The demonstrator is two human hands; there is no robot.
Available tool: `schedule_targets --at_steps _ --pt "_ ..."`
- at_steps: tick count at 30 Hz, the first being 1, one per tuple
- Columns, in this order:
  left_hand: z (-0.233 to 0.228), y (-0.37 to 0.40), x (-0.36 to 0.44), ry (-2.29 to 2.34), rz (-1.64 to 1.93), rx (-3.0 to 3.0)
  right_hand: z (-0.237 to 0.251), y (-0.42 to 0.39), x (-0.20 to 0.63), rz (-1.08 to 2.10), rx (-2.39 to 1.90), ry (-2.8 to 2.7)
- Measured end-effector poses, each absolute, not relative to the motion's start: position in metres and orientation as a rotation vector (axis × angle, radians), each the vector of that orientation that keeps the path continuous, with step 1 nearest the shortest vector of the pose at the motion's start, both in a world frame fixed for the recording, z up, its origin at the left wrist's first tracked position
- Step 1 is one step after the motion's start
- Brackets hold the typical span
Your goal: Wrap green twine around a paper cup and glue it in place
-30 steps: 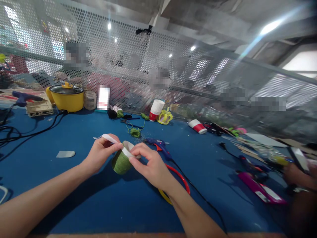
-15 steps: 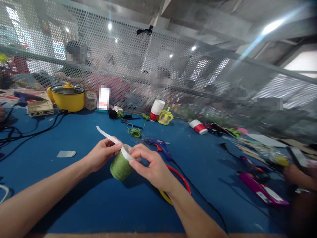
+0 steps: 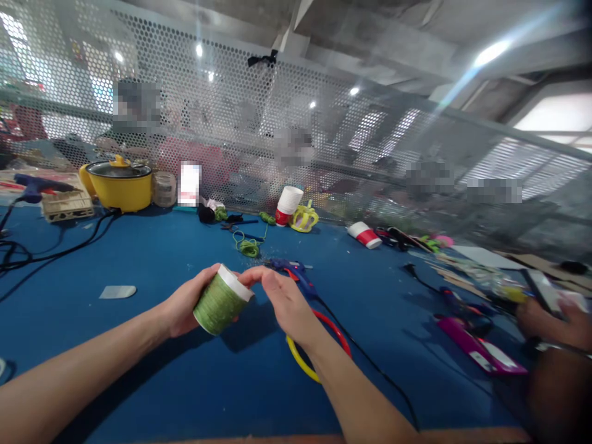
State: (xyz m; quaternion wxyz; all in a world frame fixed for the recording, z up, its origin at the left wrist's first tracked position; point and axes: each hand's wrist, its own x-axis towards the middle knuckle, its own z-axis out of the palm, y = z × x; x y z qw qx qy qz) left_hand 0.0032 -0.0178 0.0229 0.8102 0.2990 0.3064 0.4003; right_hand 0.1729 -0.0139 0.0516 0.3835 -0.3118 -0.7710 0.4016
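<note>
Beside hands [image 3: 240, 299]: glue gun [image 3: 296, 274], hoop [image 3: 319, 345].

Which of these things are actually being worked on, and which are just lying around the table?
In use:
green-wrapped cup, held by left hand, right hand at its white rim.

Lying about:
yellow pot, blue glue gun, green cord, paper cups, red and yellow hoops.

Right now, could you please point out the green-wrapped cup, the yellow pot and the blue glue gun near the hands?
green-wrapped cup [image 3: 217, 305], head view, on its green wrapped side.
yellow pot [image 3: 123, 190], head view, on its yellow wall.
blue glue gun [image 3: 296, 272], head view, on its body.
</note>
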Motion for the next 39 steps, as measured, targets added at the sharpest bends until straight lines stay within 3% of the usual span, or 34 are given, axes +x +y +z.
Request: schedule_targets --at_steps 8,16,26,39 --pt "0.021 -0.017 0.004 0.715 0.934 0.667 0.044 -0.015 0.169 0.821 -0.845 -2.047" --pt "0.009 -0.015 0.001 0.901 1.103 1.099 0.044 -0.018 0.162 0.685 -0.96 -2.088" --pt "0.013 -0.019 0.002 1.09 1.095 1.396 0.042 -0.019 0.16 0.688 -1.055 -2.127" --pt "0.01 -0.019 -0.001 0.975 1.001 1.558 0.038 -0.012 0.162 0.763 -1.129 -2.007"
